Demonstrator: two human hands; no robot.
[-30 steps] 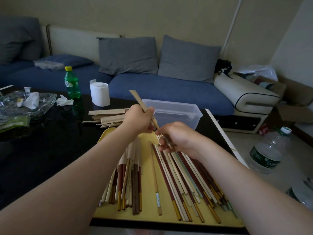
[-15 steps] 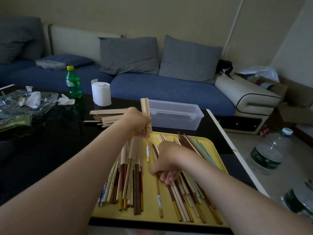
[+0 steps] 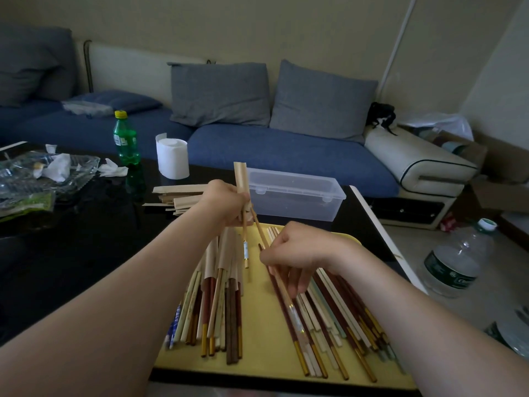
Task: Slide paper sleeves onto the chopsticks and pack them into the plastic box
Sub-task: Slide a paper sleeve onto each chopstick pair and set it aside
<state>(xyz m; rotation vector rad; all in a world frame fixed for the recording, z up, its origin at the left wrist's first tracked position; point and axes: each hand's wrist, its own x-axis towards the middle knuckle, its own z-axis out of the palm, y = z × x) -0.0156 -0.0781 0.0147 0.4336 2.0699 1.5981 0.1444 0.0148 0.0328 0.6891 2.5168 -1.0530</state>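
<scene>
Tray [image 3: 257, 353], near edge of surface: loose chopsticks [image 3: 329, 310] on R side, sleeved pile [image 3: 220, 282] on L.

Your right hand [image 3: 297, 253]: fingers curled, pinching a 2nd chopstick [image 3: 262, 234], tip angled up twd the left hand [image 3: 226, 204].

Left hand grips the paper sleeve [image 3: 240, 179] upright; 1st chopstick [image 3: 245, 247] hangs out below.

Step, by my read: pairing, stick 2 not yet seated.

Next: line tip w/ sleeve mouth beside stick 1, push up; keep sleeve from buckling.

Beyond: spare sleeves [image 3: 180, 196]; plastic box [image 3: 297, 206] open, looks unfilled.
</scene>
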